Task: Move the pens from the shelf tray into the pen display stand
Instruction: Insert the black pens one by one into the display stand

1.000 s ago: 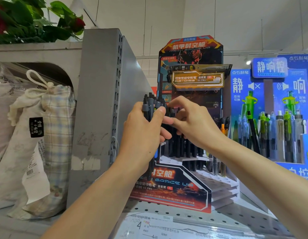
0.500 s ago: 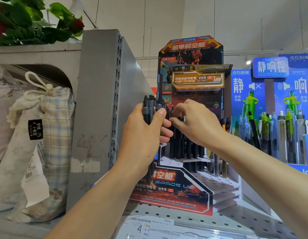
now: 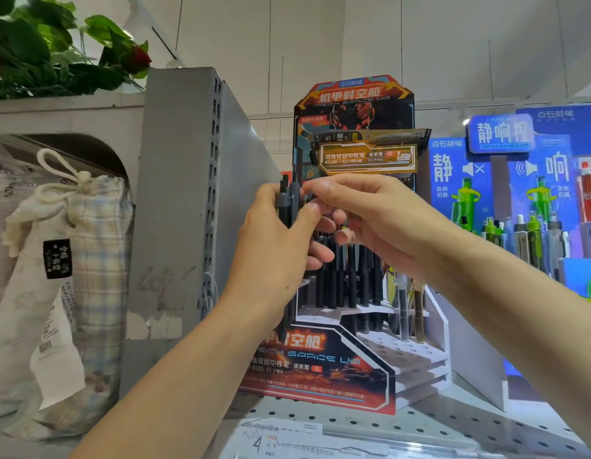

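My left hand [image 3: 271,246] grips a bundle of black pens [image 3: 290,207] upright in front of the left side of the pen display stand [image 3: 320,366], an orange and dark cardboard stand with white stepped tiers. My right hand [image 3: 380,223] is level with the bundle, and its fingertips pinch the top of one pen there. Several black pens [image 3: 347,279] stand in the upper tiers behind both hands. The lower tier holes [image 3: 406,352] show no pens. The shelf tray is out of sight.
A grey metal shelf divider [image 3: 175,210] rises just left of the stand. A cloth drawstring bag [image 3: 72,260] sits beyond it, with plants [image 3: 55,51] above. A blue display [image 3: 519,193] with green and grey pens stands at the right. Paper labels [image 3: 287,438] lie on the perforated shelf [image 3: 453,422].
My right hand dipped toward the pens in the stand, then came back up to the top of the bundle. My left hand kept the bundle in about the same place.
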A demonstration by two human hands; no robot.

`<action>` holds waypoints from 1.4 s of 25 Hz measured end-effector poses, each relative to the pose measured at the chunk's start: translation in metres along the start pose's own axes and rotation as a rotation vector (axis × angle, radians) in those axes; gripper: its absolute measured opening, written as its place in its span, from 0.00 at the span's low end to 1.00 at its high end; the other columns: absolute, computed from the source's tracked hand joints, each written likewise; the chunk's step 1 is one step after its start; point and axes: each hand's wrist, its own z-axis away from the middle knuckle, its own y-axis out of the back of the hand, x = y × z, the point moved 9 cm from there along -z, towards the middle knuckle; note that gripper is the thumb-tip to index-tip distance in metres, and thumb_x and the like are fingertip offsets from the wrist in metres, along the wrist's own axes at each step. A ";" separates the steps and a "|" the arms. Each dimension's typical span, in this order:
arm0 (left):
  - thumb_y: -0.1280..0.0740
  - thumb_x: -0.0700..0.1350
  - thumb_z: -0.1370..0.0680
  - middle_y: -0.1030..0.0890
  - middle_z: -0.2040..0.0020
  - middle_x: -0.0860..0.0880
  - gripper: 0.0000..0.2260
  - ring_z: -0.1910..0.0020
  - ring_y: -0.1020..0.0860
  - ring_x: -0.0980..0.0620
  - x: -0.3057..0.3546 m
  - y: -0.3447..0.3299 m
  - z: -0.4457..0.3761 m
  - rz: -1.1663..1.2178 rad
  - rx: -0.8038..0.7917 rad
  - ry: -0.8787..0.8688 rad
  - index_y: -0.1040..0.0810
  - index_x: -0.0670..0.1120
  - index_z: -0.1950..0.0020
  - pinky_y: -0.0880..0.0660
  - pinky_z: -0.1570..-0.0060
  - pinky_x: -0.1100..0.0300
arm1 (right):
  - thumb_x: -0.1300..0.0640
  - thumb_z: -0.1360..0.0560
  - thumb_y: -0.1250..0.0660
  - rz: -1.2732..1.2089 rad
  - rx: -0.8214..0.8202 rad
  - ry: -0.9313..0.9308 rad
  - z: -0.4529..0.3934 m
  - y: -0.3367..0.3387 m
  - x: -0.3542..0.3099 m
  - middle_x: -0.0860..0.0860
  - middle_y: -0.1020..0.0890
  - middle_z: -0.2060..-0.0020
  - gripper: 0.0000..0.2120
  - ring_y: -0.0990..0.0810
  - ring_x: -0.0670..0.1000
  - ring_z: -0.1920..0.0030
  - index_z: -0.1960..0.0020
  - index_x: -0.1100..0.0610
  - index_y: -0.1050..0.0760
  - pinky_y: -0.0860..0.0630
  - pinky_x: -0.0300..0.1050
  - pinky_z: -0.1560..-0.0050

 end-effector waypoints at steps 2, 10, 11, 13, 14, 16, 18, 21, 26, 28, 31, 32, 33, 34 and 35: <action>0.36 0.48 0.17 0.14 0.59 0.53 0.07 0.67 0.16 0.53 0.006 -0.002 -0.003 -0.059 -0.010 -0.043 0.28 0.57 0.40 0.19 0.66 0.63 | 0.55 0.22 0.29 -0.028 0.010 -0.083 -0.003 0.004 0.000 0.49 0.19 0.64 0.09 0.24 0.45 0.65 0.46 0.59 0.16 0.25 0.36 0.66; 0.38 0.50 0.17 0.15 0.59 0.49 0.03 0.64 0.14 0.51 0.000 0.014 -0.004 0.026 0.073 0.031 0.25 0.53 0.46 0.18 0.68 0.58 | 0.57 0.18 0.35 -0.020 0.408 0.089 -0.007 0.052 -0.024 0.57 0.17 0.63 0.09 0.18 0.49 0.68 0.48 0.62 0.21 0.18 0.41 0.69; 0.38 0.51 0.17 0.15 0.60 0.49 0.03 0.64 0.14 0.51 -0.002 0.017 -0.003 0.026 0.092 0.042 0.26 0.53 0.46 0.18 0.69 0.58 | 0.57 0.17 0.36 0.002 0.442 0.105 -0.006 0.057 -0.023 0.57 0.18 0.63 0.09 0.18 0.48 0.70 0.47 0.63 0.22 0.19 0.41 0.70; 0.38 0.53 0.17 0.15 0.61 0.49 0.04 0.65 0.14 0.50 -0.007 0.019 -0.001 0.033 0.111 0.063 0.26 0.54 0.46 0.20 0.72 0.58 | 0.56 0.16 0.37 0.031 0.478 0.112 -0.004 0.063 -0.019 0.57 0.20 0.62 0.10 0.20 0.46 0.72 0.45 0.64 0.24 0.19 0.41 0.71; 0.38 0.53 0.17 0.16 0.61 0.48 0.05 0.66 0.14 0.50 -0.008 0.020 -0.001 0.035 0.115 0.073 0.27 0.54 0.46 0.20 0.73 0.57 | 0.56 0.16 0.38 0.045 0.485 0.107 -0.003 0.064 -0.016 0.56 0.20 0.62 0.10 0.20 0.45 0.72 0.45 0.63 0.24 0.19 0.42 0.70; 0.38 0.54 0.18 0.16 0.61 0.48 0.07 0.66 0.14 0.50 -0.010 0.018 0.000 0.021 0.119 0.082 0.27 0.53 0.44 0.19 0.73 0.57 | 0.55 0.16 0.39 0.060 0.490 0.095 -0.003 0.066 -0.010 0.53 0.20 0.67 0.10 0.18 0.45 0.73 0.46 0.62 0.24 0.16 0.48 0.68; 0.38 0.55 0.19 0.15 0.62 0.49 0.10 0.65 0.14 0.51 -0.010 0.017 0.000 -0.008 0.120 0.078 0.27 0.52 0.41 0.19 0.73 0.57 | 0.54 0.16 0.39 0.040 0.497 0.089 -0.002 0.069 -0.003 0.47 0.20 0.73 0.10 0.18 0.46 0.74 0.47 0.60 0.25 0.16 0.51 0.63; 0.38 0.57 0.19 0.15 0.62 0.51 0.19 0.64 0.14 0.54 -0.008 0.012 0.000 -0.044 0.085 0.068 0.29 0.49 0.31 0.19 0.72 0.57 | 0.53 0.15 0.40 -0.070 0.568 0.088 0.003 0.081 0.009 0.46 0.23 0.75 0.09 0.20 0.45 0.76 0.46 0.59 0.27 0.16 0.46 0.70; 0.39 0.61 0.19 0.26 0.75 0.51 0.16 0.79 0.26 0.54 -0.007 0.008 0.001 -0.064 0.082 0.077 0.25 0.50 0.42 0.29 0.77 0.64 | 0.56 0.16 0.37 0.166 0.492 0.059 0.002 0.075 0.029 0.54 0.24 0.65 0.07 0.23 0.47 0.71 0.47 0.59 0.25 0.18 0.47 0.69; 0.39 0.64 0.20 0.33 0.75 0.54 0.06 0.79 0.34 0.56 -0.004 0.007 0.003 -0.048 0.101 0.071 0.27 0.67 0.56 0.34 0.77 0.61 | 0.54 0.17 0.37 0.335 0.419 0.059 0.001 0.062 0.033 0.53 0.24 0.64 0.07 0.22 0.48 0.69 0.45 0.58 0.24 0.16 0.51 0.66; 0.40 0.64 0.20 0.30 0.69 0.52 0.18 0.73 0.33 0.55 -0.001 0.005 0.005 -0.070 0.110 0.072 0.35 0.80 0.69 0.32 0.69 0.55 | 0.53 0.17 0.37 0.433 0.398 0.088 0.001 0.054 0.032 0.51 0.23 0.63 0.07 0.21 0.45 0.69 0.45 0.56 0.23 0.16 0.49 0.67; 0.39 0.63 0.20 0.28 0.66 0.51 0.19 0.71 0.32 0.54 -0.001 0.006 0.005 -0.064 0.116 0.066 0.35 0.80 0.69 0.31 0.67 0.53 | 0.53 0.17 0.37 0.444 0.397 0.092 0.001 0.054 0.031 0.51 0.23 0.64 0.07 0.21 0.44 0.69 0.46 0.56 0.23 0.15 0.48 0.67; 0.39 0.61 0.19 0.27 0.64 0.51 0.18 0.70 0.31 0.54 -0.001 0.007 0.005 -0.058 0.113 0.047 0.33 0.79 0.67 0.31 0.66 0.52 | 0.53 0.17 0.37 0.454 0.394 0.088 0.001 0.055 0.032 0.51 0.23 0.65 0.07 0.21 0.44 0.70 0.46 0.56 0.23 0.15 0.49 0.66; 0.39 0.59 0.18 0.26 0.63 0.51 0.14 0.70 0.31 0.54 -0.002 0.008 0.004 -0.051 0.110 0.034 0.30 0.75 0.63 0.31 0.64 0.52 | 0.53 0.17 0.37 0.459 0.387 0.077 0.001 0.055 0.033 0.51 0.23 0.66 0.07 0.20 0.45 0.70 0.46 0.56 0.23 0.15 0.49 0.65; 0.38 0.57 0.18 0.24 0.63 0.51 0.10 0.70 0.30 0.54 -0.004 0.008 0.003 -0.047 0.108 0.019 0.27 0.69 0.58 0.31 0.63 0.51 | 0.53 0.17 0.36 0.454 0.373 0.059 0.000 0.054 0.036 0.52 0.22 0.66 0.07 0.19 0.46 0.70 0.46 0.55 0.23 0.15 0.51 0.64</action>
